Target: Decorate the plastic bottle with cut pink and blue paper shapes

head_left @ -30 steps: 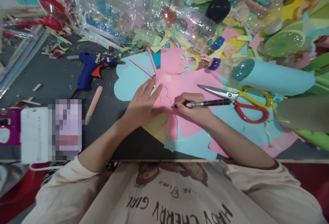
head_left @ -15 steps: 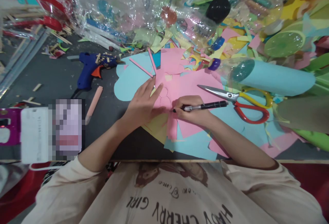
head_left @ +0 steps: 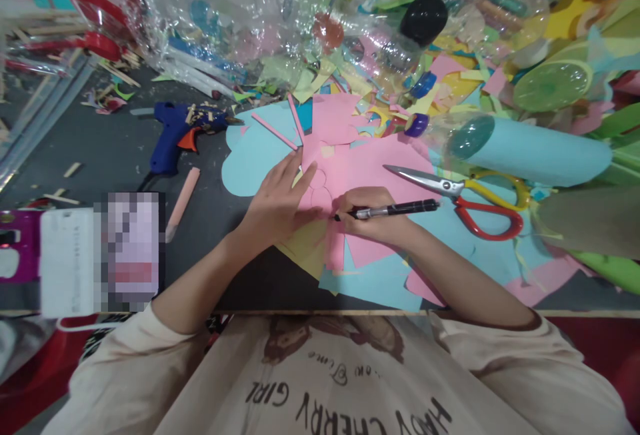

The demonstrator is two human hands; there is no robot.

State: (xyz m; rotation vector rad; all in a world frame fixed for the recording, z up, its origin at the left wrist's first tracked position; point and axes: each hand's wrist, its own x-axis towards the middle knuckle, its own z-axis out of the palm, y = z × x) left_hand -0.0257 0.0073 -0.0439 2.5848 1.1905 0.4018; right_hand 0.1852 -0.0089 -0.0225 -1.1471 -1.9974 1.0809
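A black and silver pen is gripped in my right hand, its tip low against pink paper. Curved outlines, like joined circles, are drawn on that paper. My left hand lies flat with fingers spread over the paper's left side, holding nothing. Two thin pink strips lie just beyond its fingertips, over a light blue cloud-shaped paper. Under the pink paper and my left palm, a yellowish sheet shows in part.
Scissors with red and yellow handles lie right of my right hand. A blue glue gun rests at left, near a pink stick. A blue-wrapped bottle, clear plastic bottles and paper scraps crowd the back and right.
The pen has shifted slightly left and tilted a little in my right hand, its tip moving slightly along the pink paper. My left hand stays where it was.
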